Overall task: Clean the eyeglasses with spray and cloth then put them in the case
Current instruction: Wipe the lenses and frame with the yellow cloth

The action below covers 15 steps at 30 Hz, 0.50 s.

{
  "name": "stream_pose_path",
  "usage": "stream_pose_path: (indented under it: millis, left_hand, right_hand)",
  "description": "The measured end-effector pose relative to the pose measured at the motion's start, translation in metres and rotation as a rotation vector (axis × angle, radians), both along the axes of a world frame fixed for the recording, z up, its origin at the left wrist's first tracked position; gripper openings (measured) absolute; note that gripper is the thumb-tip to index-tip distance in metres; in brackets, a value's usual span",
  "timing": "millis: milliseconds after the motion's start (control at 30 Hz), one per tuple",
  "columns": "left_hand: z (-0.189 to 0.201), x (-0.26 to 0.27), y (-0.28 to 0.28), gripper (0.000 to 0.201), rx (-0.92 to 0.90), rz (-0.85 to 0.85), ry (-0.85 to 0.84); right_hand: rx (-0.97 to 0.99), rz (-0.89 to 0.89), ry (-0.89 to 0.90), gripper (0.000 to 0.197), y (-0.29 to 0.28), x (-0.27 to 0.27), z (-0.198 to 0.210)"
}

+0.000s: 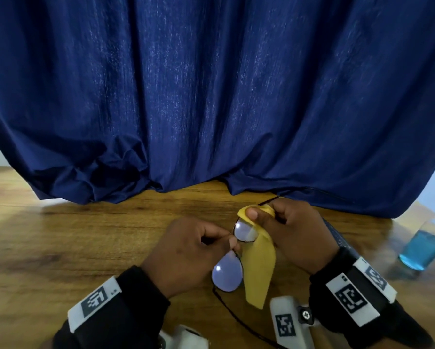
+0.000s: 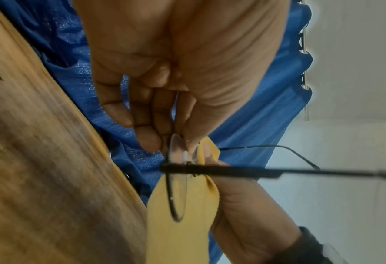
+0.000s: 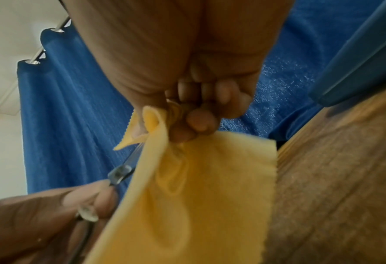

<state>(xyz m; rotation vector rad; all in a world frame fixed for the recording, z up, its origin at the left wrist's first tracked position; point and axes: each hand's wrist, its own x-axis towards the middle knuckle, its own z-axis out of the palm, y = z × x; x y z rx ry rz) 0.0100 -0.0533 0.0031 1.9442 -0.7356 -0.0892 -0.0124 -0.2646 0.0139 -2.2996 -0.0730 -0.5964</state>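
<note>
Thin black-framed eyeglasses (image 1: 227, 269) are held above the wooden table (image 1: 60, 235), one lens near me, the other farther away. My left hand (image 1: 186, 253) pinches the frame at the bridge (image 2: 188, 163) between thumb and fingers. A yellow cloth (image 1: 259, 268) is folded over the far lens (image 1: 244, 231), and my right hand (image 1: 286, 230) pinches it there, thumb on top. The loose end of the cloth (image 3: 198, 196) hangs down toward the table. A dark blue case (image 3: 357, 59) lies behind my right hand, mostly hidden in the head view.
A clear spray bottle with blue liquid (image 1: 421, 249) stands at the right of the table. A dark blue curtain (image 1: 211, 96) hangs along the back and bunches on the tabletop. The eyeglass temples (image 2: 266, 172) stick out toward me.
</note>
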Motion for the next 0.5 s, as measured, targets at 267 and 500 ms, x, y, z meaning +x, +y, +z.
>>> stream_pose_path:
  millis: [267, 500]
  left_hand:
    - [-0.0034, 0.0014, -0.0011, 0.022, 0.081, 0.012, -0.056]
    - [-0.0042, 0.0054, 0.0018, 0.016, 0.013, 0.020, -0.017]
  right_hand:
    - [0.085, 0.075, 0.137, 0.074, 0.0071, -0.0040, -0.0032]
    - [0.148, 0.063, 0.102, 0.054, 0.0047, -0.0030, -0.0040]
